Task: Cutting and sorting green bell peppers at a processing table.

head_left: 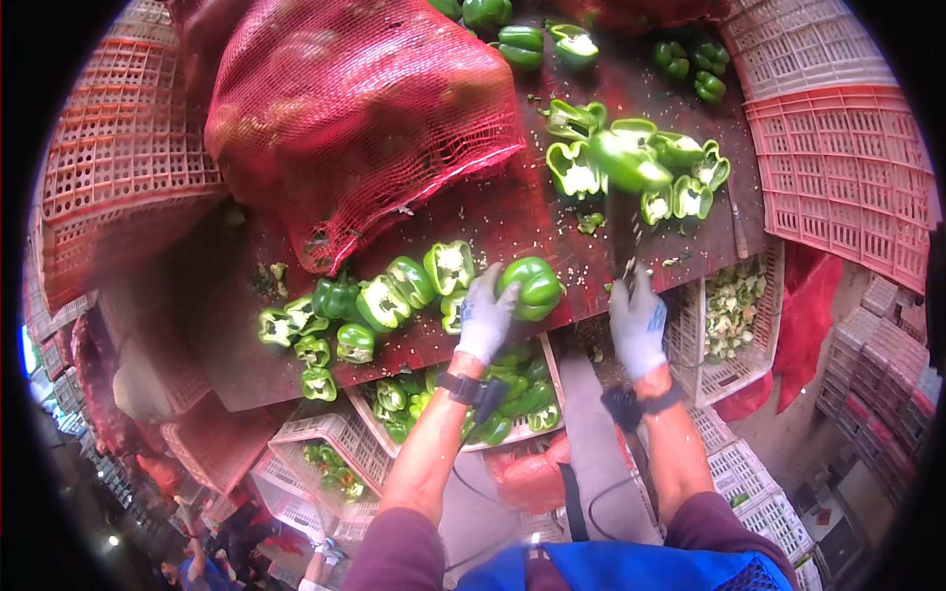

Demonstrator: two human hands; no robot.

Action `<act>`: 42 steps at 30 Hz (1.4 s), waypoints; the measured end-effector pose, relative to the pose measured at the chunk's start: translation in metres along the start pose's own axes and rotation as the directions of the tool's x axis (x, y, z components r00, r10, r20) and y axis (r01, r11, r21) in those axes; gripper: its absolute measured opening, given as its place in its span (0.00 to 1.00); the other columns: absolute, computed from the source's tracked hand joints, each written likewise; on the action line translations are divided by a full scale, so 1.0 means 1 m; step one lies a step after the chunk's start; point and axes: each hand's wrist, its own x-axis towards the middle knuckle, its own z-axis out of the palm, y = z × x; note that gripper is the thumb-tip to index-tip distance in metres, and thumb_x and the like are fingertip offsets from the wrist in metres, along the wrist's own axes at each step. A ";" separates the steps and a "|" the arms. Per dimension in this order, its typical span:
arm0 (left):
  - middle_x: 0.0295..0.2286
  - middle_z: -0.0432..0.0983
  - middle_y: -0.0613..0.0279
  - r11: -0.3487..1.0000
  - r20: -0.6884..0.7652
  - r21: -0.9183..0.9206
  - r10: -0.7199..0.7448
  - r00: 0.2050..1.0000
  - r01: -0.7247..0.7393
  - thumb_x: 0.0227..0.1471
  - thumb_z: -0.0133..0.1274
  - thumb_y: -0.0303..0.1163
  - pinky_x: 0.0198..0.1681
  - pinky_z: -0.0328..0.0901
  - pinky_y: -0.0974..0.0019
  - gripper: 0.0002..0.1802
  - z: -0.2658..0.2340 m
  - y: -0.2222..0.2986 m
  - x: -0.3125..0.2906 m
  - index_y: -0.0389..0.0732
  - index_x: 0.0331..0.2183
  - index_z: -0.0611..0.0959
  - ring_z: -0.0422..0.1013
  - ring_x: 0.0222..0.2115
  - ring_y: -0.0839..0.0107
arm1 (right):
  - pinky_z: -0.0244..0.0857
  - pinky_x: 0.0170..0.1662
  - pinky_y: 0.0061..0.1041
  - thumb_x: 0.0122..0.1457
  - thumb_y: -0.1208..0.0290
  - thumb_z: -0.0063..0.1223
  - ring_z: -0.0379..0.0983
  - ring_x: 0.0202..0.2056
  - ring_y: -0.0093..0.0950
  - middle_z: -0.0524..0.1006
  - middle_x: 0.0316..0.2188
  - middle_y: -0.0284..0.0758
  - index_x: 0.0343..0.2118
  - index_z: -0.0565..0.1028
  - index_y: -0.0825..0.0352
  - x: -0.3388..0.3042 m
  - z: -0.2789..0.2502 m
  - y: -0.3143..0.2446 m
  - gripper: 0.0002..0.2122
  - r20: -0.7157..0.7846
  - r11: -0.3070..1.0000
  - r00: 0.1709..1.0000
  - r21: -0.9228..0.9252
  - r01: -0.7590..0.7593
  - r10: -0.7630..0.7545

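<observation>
My left hand (485,317), in a white glove, has its thumb and fingers against the left side of a whole green bell pepper (533,289) on the dark red tabletop. My right hand (639,320), also gloved, is closed around what looks like a knife (623,231), its broad greyish blade blurred and pointing away from me. Left of my left hand lie several cut peppers (383,302), their pale cores showing. Beyond the blade is a pile of pepper halves (631,158). Seeds are scattered over the tabletop (503,212).
A large red mesh sack (365,108) bulges across the far left. Below the near edge, one crate (554,369) holds cut peppers and another crate (775,305) pale cores. Stacked crates flank the table at left (138,138) and right (838,148). Whole peppers (519,47) lie at the back.
</observation>
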 end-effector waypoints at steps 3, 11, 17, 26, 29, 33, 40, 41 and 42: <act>0.48 0.77 0.46 0.997 -0.161 -0.054 0.044 0.986 -0.053 0.59 0.59 0.41 0.55 0.67 0.57 0.27 0.021 0.001 0.003 0.34 0.54 0.78 0.73 0.49 0.54 | 0.71 0.38 0.47 0.65 0.68 0.47 0.78 0.36 0.52 0.81 0.33 0.49 0.55 0.71 0.66 -0.028 0.022 0.035 0.17 -0.086 0.961 0.958 -0.061 0.270 -0.275; 0.47 0.76 0.47 0.973 -0.415 -0.103 0.147 0.898 -0.207 0.59 0.59 0.39 0.50 0.69 0.58 0.24 0.021 0.030 0.047 0.35 0.53 0.78 0.76 0.41 0.58 | 0.64 0.20 0.22 0.66 0.70 0.52 0.67 0.17 0.17 0.71 0.18 0.28 0.48 0.71 0.69 0.024 0.026 0.015 0.12 -0.038 0.775 0.971 0.610 -0.165 0.236; 0.48 0.77 0.42 0.988 -0.157 -0.154 -0.020 0.987 -0.005 0.65 0.48 0.54 0.56 0.66 0.52 0.35 0.037 0.032 0.007 0.35 0.60 0.72 0.73 0.50 0.48 | 0.66 0.20 0.24 0.65 0.70 0.50 0.67 0.17 0.20 0.70 0.19 0.28 0.43 0.71 0.67 0.044 -0.008 -0.010 0.08 0.229 0.678 0.949 0.664 -0.314 0.215; 0.36 0.79 0.45 0.997 -0.107 0.071 -0.031 0.994 0.039 0.63 0.44 0.59 0.42 0.67 0.44 0.29 0.020 0.057 0.033 0.40 0.38 0.79 0.75 0.40 0.42 | 0.65 0.21 0.26 0.67 0.69 0.48 0.70 0.17 0.19 0.74 0.19 0.32 0.51 0.70 0.71 -0.058 0.030 -0.022 0.14 0.126 0.797 0.946 0.512 -0.320 0.298; 0.37 0.78 0.45 0.968 0.177 0.199 -0.190 0.966 0.154 0.62 0.47 0.58 0.41 0.68 0.44 0.28 0.020 0.058 0.025 0.41 0.41 0.80 0.76 0.41 0.44 | 0.68 0.25 0.30 0.66 0.70 0.48 0.72 0.19 0.24 0.75 0.20 0.35 0.50 0.70 0.72 -0.070 0.055 -0.008 0.14 0.106 0.784 0.927 0.504 -0.362 0.359; 0.47 0.75 0.45 0.983 -0.166 0.181 0.047 0.985 -0.016 0.58 0.56 0.53 0.47 0.68 0.45 0.34 0.018 0.071 0.010 0.43 0.58 0.71 0.74 0.45 0.44 | 0.68 0.25 0.34 0.66 0.70 0.47 0.75 0.21 0.35 0.76 0.20 0.40 0.49 0.71 0.70 -0.065 0.071 0.008 0.12 0.008 0.946 0.982 0.265 -0.185 0.190; 0.48 0.72 0.42 0.971 -0.050 0.238 -0.011 0.999 0.022 0.60 0.53 0.55 0.44 0.71 0.48 0.40 0.018 0.082 0.034 0.41 0.64 0.63 0.77 0.42 0.44 | 0.71 0.38 0.48 0.66 0.66 0.45 0.79 0.35 0.52 0.80 0.33 0.51 0.53 0.70 0.65 -0.053 0.041 -0.021 0.15 0.148 0.991 0.989 -0.137 -0.008 0.028; 0.47 0.72 0.42 0.970 -0.048 0.241 0.006 0.999 0.005 0.61 0.50 0.57 0.43 0.71 0.48 0.41 0.023 0.077 0.034 0.40 0.65 0.61 0.77 0.41 0.44 | 0.70 0.37 0.48 0.66 0.67 0.45 0.79 0.34 0.51 0.81 0.32 0.49 0.54 0.70 0.64 -0.053 0.037 -0.022 0.15 0.155 0.983 0.988 -0.185 0.014 0.016; 0.47 0.72 0.42 0.971 -0.049 0.240 0.009 0.999 0.003 0.61 0.50 0.57 0.43 0.71 0.48 0.41 0.026 0.072 0.034 0.40 0.65 0.61 0.77 0.41 0.44 | 0.70 0.37 0.48 0.66 0.67 0.45 0.79 0.34 0.51 0.81 0.32 0.49 0.54 0.70 0.64 -0.054 0.034 -0.022 0.15 0.152 0.982 0.988 -0.186 0.015 0.014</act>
